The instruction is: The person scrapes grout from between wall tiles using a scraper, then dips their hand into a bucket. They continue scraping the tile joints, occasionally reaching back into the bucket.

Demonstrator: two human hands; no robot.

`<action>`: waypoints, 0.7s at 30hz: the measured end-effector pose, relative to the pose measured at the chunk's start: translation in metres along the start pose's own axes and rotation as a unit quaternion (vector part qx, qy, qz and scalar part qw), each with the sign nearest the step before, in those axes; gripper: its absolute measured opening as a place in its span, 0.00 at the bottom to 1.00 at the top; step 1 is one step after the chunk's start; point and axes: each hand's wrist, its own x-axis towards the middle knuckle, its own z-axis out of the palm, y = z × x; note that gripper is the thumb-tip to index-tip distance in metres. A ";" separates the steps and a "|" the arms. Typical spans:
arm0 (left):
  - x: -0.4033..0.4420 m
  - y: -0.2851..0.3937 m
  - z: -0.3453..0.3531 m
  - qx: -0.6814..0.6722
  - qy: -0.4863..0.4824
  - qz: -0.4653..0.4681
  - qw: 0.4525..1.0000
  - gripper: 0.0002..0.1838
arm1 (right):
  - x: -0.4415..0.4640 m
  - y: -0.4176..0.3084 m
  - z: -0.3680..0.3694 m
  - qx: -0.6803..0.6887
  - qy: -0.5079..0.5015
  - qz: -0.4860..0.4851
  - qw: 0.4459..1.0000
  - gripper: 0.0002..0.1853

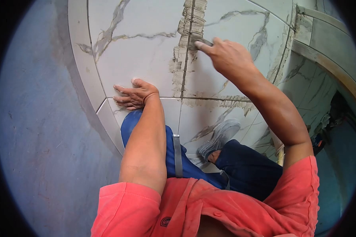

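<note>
Right hand (pixel 230 57): fingers pinching small, dark, flat-bladed tool (pixel 202 40), located at dark, grey-smeared tile joint (pixel 185 67). Left hand (pixel 135 95): fingers spread on glossy white, grey-veined tile (pixel 146 59), left of joint.

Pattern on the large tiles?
Large white tiles: grey, marble-like veining, best seen in the head view.
</note>
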 end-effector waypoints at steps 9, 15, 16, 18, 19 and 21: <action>-0.001 -0.001 0.000 -0.004 0.003 -0.001 1.000 0.42 | 0.017 0.012 0.000 -0.017 0.033 0.028 0.999 0.26; -0.002 0.001 0.003 0.003 0.032 0.005 0.999 0.40 | 0.026 0.022 -0.020 -0.006 0.047 0.055 0.997 0.24; -0.002 0.002 -0.002 -0.001 0.011 -0.002 1.000 0.41 | 0.034 0.023 -0.020 -0.009 0.059 0.043 0.997 0.23; -0.001 0.003 -0.003 0.004 -0.006 -0.006 1.000 0.41 | 0.040 0.028 -0.017 -0.010 0.071 0.029 0.997 0.23; 0.000 0.001 -0.002 0.007 -0.004 -0.008 1.000 0.41 | 0.037 0.035 -0.015 -0.017 0.057 0.029 0.998 0.22; -0.001 -0.002 -0.001 0.011 -0.001 0.012 1.000 0.40 | 0.037 0.038 -0.019 -0.024 0.040 0.019 0.999 0.22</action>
